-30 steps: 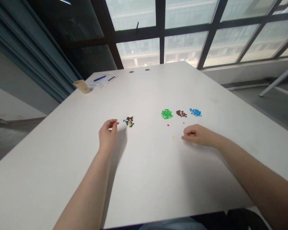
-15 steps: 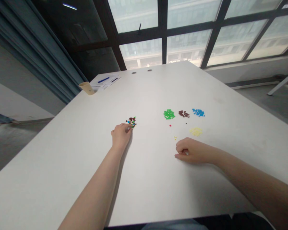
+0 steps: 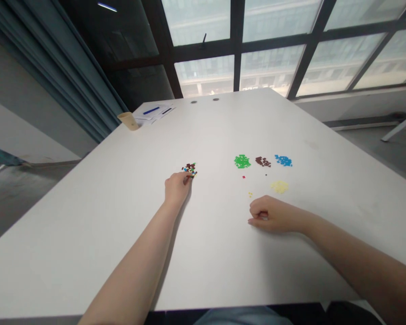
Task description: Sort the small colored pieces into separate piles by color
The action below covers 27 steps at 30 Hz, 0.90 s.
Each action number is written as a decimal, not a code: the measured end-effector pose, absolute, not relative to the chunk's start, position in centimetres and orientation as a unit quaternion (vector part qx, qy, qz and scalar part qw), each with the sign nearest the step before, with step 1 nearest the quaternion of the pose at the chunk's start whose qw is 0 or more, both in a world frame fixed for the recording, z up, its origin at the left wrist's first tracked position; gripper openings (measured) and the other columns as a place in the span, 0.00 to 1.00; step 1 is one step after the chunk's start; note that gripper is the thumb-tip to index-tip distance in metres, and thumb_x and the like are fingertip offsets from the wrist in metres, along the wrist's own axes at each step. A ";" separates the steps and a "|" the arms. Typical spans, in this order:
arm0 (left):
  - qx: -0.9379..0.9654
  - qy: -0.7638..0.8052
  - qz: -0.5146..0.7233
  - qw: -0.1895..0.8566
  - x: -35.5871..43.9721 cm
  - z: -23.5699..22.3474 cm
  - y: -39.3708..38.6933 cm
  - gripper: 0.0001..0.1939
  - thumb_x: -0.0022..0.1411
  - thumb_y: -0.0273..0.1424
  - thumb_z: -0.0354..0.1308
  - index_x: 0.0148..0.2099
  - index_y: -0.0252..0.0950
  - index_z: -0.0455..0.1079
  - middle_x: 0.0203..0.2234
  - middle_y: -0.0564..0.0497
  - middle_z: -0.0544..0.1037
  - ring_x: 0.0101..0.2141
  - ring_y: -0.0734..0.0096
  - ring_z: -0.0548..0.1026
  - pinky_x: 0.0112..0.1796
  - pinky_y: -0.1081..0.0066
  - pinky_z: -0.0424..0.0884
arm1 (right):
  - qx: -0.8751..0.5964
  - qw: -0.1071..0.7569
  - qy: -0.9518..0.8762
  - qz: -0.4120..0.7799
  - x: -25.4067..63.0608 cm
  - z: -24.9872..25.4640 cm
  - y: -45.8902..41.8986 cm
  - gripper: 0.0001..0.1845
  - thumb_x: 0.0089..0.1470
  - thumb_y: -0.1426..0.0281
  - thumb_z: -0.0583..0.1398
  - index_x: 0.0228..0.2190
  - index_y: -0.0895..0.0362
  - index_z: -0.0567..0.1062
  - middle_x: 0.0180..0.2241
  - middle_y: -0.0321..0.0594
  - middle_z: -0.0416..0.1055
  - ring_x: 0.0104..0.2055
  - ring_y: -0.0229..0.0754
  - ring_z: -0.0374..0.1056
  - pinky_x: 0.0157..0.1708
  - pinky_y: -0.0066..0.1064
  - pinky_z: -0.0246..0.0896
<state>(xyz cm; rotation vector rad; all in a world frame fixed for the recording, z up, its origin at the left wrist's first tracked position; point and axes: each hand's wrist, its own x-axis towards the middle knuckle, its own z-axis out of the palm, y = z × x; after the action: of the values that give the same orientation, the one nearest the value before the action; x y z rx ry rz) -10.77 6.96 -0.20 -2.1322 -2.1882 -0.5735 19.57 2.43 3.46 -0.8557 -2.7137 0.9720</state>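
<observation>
At the mixed pile [image 3: 190,169], left hand [image 3: 177,188] outstretched, right hand [image 3: 272,214] curled

The left forearm [image 3: 131,266] and right forearm [image 3: 362,257] are bare and slender, narrowing at the wrists to a small left hand [image 3: 177,188] and right hand [image 3: 274,214] (any nail detail is too small to make out). Along the bottom edge, a pale blue garment [image 3: 240,317] shows, its cut hidden.
</observation>
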 end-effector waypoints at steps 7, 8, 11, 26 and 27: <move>-0.690 -0.702 -0.177 0.021 -10.3 0.1 6.8 0.13 0.55 0.30 0.49 0.41 0.42 0.70 0.37 0.52 0.77 0.41 0.64 0.71 0.41 0.68 0.64 | -0.288 0.065 -0.898 0.325 19.4 3.5 2.4 0.19 0.50 0.69 0.53 0.15 0.57 0.50 0.17 0.29 0.49 0.20 0.30 0.47 0.24 0.25 0.42; -0.692 -0.699 -0.179 0.019 -10.2 0.1 6.7 0.13 0.54 0.29 0.49 0.41 0.42 0.70 0.37 0.52 0.77 0.41 0.64 0.71 0.41 0.67 0.64 | -0.286 0.067 -0.899 0.325 19.3 3.6 2.4 0.19 0.50 0.69 0.53 0.15 0.57 0.50 0.17 0.29 0.49 0.20 0.30 0.47 0.24 0.25 0.42; -0.702 -0.687 -0.190 0.008 -10.1 0.1 6.7 0.13 0.54 0.29 0.49 0.41 0.42 0.70 0.37 0.52 0.77 0.40 0.64 0.71 0.40 0.67 0.64 | -0.284 0.069 -0.899 0.327 19.3 3.6 2.4 0.19 0.50 0.69 0.53 0.15 0.57 0.50 0.17 0.29 0.49 0.20 0.30 0.47 0.24 0.25 0.42; -0.672 -0.592 -0.425 -0.130 -8.4 0.3 6.2 0.11 0.56 0.31 0.50 0.41 0.34 0.68 0.36 0.47 0.76 0.37 0.69 0.73 0.42 0.67 0.69 | -0.300 0.135 -0.886 0.328 19.2 3.5 2.3 0.14 0.50 0.69 0.55 0.16 0.58 0.62 0.17 0.30 0.54 0.21 0.31 0.50 0.24 0.25 0.46; -0.669 -0.568 -0.451 -0.164 -7.5 0.5 5.6 0.11 0.56 0.32 0.50 0.41 0.34 0.67 0.35 0.47 0.76 0.36 0.70 0.74 0.40 0.68 0.70 | -0.313 0.154 -0.879 0.326 19.1 3.6 2.4 0.11 0.50 0.69 0.55 0.19 0.58 0.66 0.18 0.31 0.55 0.22 0.31 0.51 0.24 0.25 0.47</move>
<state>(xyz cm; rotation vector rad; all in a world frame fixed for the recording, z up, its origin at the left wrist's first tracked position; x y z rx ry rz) -7.54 5.62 0.55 -2.3522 -1.9992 -1.5868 19.11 2.36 3.55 -0.8957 -2.5190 0.9329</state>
